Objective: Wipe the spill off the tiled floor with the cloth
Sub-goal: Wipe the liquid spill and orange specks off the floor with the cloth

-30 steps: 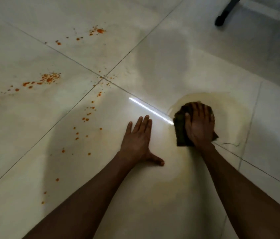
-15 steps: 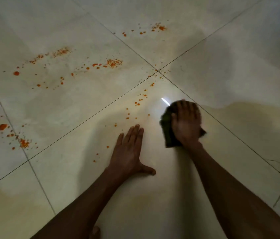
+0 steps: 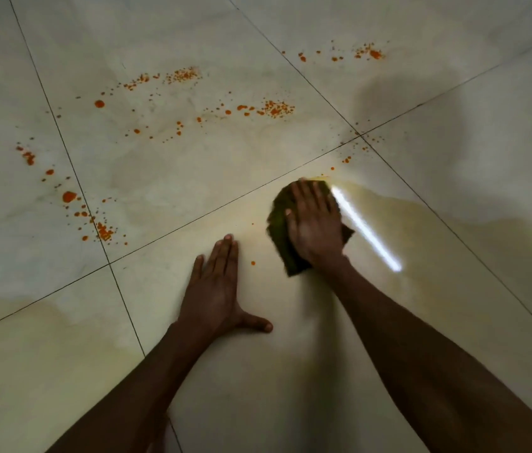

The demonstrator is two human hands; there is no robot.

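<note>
Right hand (image 3: 315,223) presses the dark green crumpled cloth (image 3: 279,223) flat, fingers spread.
Orange splatter (image 3: 274,107) lies beyond and left of those fingertips; left hand (image 3: 215,289) braces, open.

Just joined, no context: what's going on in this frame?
A person is wiping a tiled floor by hand. The right hand presses flat on a dark green cloth at the edge of a yellowish wet film. The left hand is spread flat on the tile, bracing. Orange splatters across the tiles to the left and ahead are not yet wiped.
</note>
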